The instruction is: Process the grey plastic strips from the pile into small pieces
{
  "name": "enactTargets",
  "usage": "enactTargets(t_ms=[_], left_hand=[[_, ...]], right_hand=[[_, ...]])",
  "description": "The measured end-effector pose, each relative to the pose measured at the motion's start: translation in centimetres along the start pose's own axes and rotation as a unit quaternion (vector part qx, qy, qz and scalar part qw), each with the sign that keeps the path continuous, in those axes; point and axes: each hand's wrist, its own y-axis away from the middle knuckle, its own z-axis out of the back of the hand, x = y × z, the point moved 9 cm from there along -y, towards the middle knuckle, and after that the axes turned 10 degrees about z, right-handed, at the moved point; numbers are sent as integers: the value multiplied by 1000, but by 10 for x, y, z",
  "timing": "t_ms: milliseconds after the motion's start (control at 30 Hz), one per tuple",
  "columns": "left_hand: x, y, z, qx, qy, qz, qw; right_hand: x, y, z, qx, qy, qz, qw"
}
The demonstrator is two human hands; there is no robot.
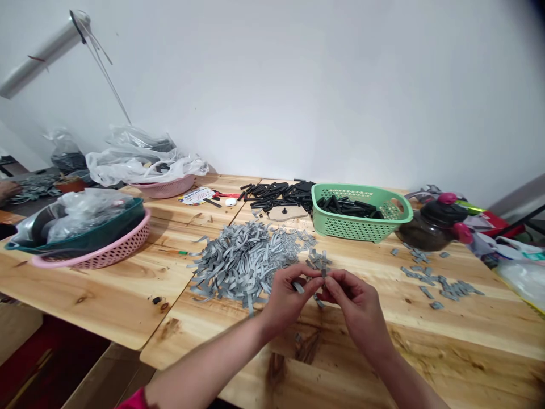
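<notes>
My left hand (290, 292) is closed in a pinch, with a short grey strip (298, 288) curling out between its fingers. Thumb and fingertips of my right hand (355, 298) are pinched together and meet the left fingertips. Between them both hands grip another grey strip (324, 264) that stands upright. What exactly the right fingers cover is hidden. Just behind the left hand lies a large heap of loose grey strips (238, 261). A few more grey pieces (315, 260) lie under and beyond the fingertips.
A green basket (355, 226) of black tubes stands behind my hands, with loose black tubes (279, 194) to its left. Small grey pieces (455, 288) lie at right near a dark jar (432, 227). Pink basket (114, 253) at left; another person's hand (7, 190) at the far left edge.
</notes>
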Motion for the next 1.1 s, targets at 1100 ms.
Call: enactTargets(t_ms=[1100], left_hand=[[-6, -5, 4, 5, -57, 22, 998]], right_hand=[[-3, -1, -8, 67, 61, 18, 996]])
